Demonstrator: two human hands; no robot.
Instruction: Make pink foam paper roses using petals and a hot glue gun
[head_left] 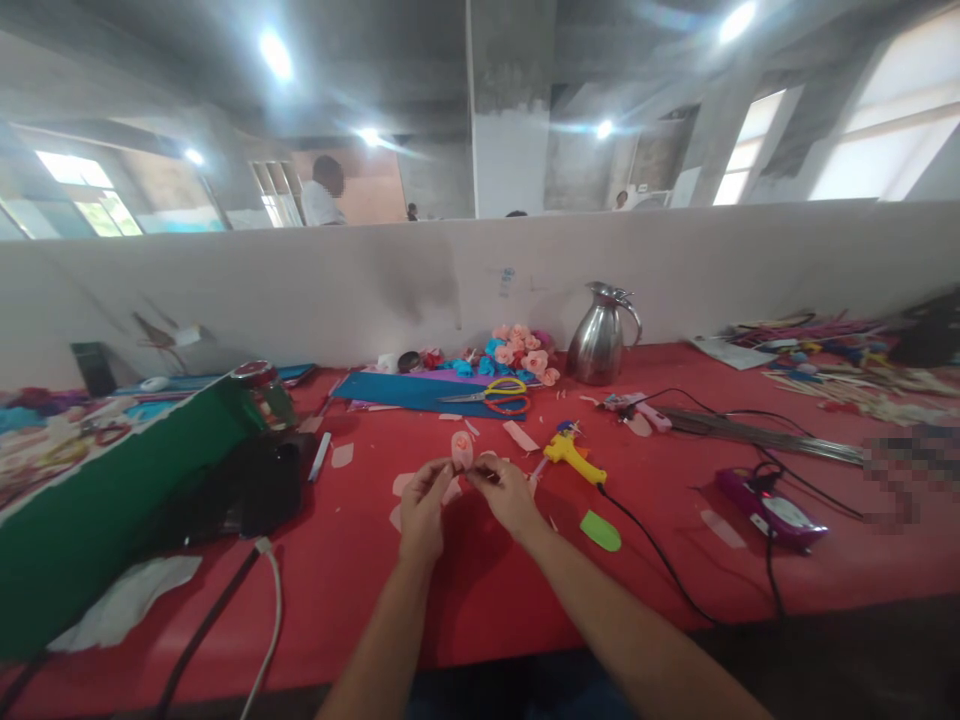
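Between my two hands is a small pink paper flower (462,449), upright, with an orange-pink middle. My left hand (424,508) pinches its lower left side with thumb and fingertips. My right hand (507,494) is closed at its base from the right; the fingertips partly hide what they grip. Loose pink petal pieces (403,484) lie on the red table under and beside my hands. Right of them rests a yellow glue gun (574,458) with a black cord. A pink strip (520,436) lies just beyond my right hand.
Yellow-and-red scissors (504,397) lie on blue sheets (405,390) near finished paper flowers (525,352). A steel jug (598,338) stands behind. A purple power strip (772,508) and a green petal-shaped piece (601,531) are rightward. A green partition (127,500) stands left.
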